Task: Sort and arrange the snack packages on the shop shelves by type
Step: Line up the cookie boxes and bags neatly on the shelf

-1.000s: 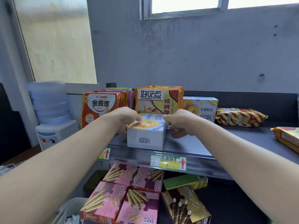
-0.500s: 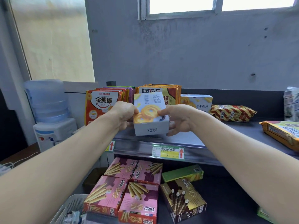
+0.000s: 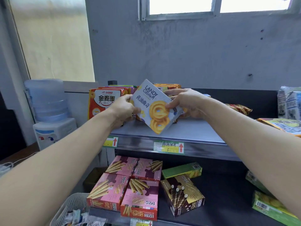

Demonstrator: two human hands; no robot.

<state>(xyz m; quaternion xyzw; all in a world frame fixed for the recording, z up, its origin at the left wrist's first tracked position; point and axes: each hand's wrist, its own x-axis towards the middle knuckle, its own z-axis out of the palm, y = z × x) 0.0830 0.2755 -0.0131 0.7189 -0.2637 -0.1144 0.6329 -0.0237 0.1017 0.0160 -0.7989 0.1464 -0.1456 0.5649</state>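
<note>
A person's left hand [image 3: 123, 108] and right hand [image 3: 184, 101] clasp opposite edges of a white butter cookie box [image 3: 154, 108], held tilted on one corner over the front of the grey top shelf [image 3: 195, 129], printed face to the camera; the right thumb lies on the front of the box, and whether its lowest corner touches the shelf cannot be told. Just behind the box stands a row of upright orange packs [image 3: 167, 86], largely hidden by it, and to their left a row of red-and-white ring snack packs [image 3: 101, 101] that the left hand partly covers. To the right along the shelf lie a brown-and-yellow striped bag [image 3: 239, 108], a yellow-edged pack [image 3: 283, 126] and, at the far end, a stack of white-and-blue bags [image 3: 290, 103]. A green price tag [image 3: 169, 146] with a red arrow sits on the shelf rail below the box. On the dark lower shelf [image 3: 228, 201] four pink wafer roll boxes [image 3: 123, 185] lie flat in a block, with a brown wafer roll box [image 3: 182, 194] just beside them, a green box [image 3: 182, 170] behind it and green packs [image 3: 273, 207] well apart at the right. A white basket [image 3: 70, 207] of small wrapped sweets shows at the bottom edge, and a water dispenser [image 3: 48, 111] stands left of the shelving
</note>
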